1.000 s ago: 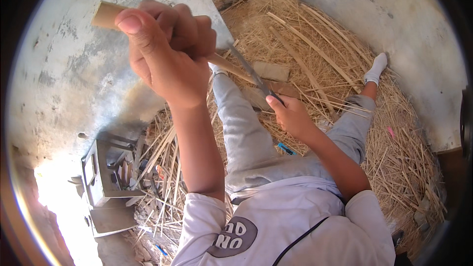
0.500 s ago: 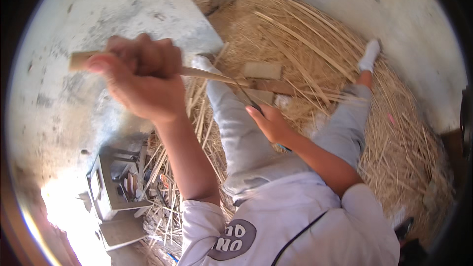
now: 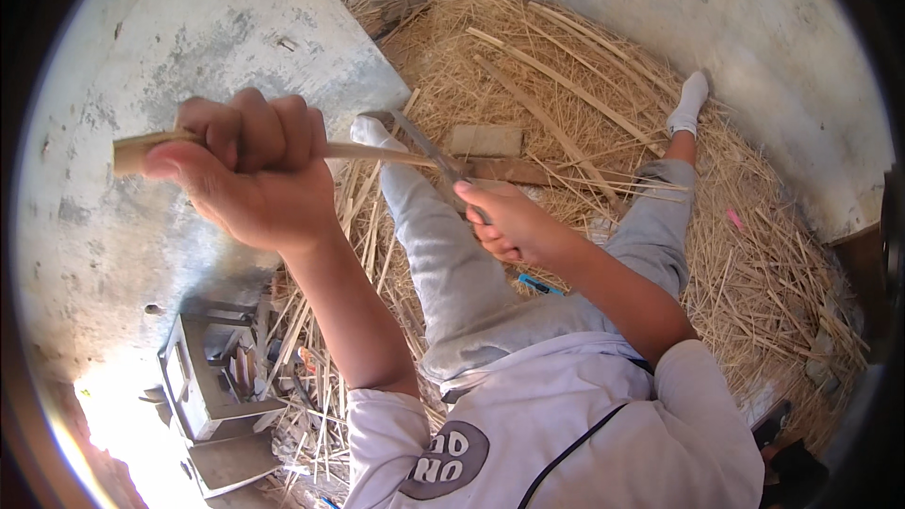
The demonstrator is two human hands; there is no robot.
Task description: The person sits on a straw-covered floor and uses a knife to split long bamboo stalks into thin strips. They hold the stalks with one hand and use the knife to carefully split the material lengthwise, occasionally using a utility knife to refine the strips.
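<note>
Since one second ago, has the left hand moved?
Yes: against the pale wall's pointed corner, the left hand is now lower and further left in the picture.

Floor (image 3: 760,402) under loose shavings (image 3: 764,311); long strips (image 3: 566,86), flat block (image 3: 485,139), small blue object (image 3: 538,284)

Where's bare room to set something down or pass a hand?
Bare: the flat block right of the knife. A hand might pass over the left trouser leg, between left forearm and right hand. Crowded: loose strips right of the right trouser leg, and where knife and held strip cross.
</note>
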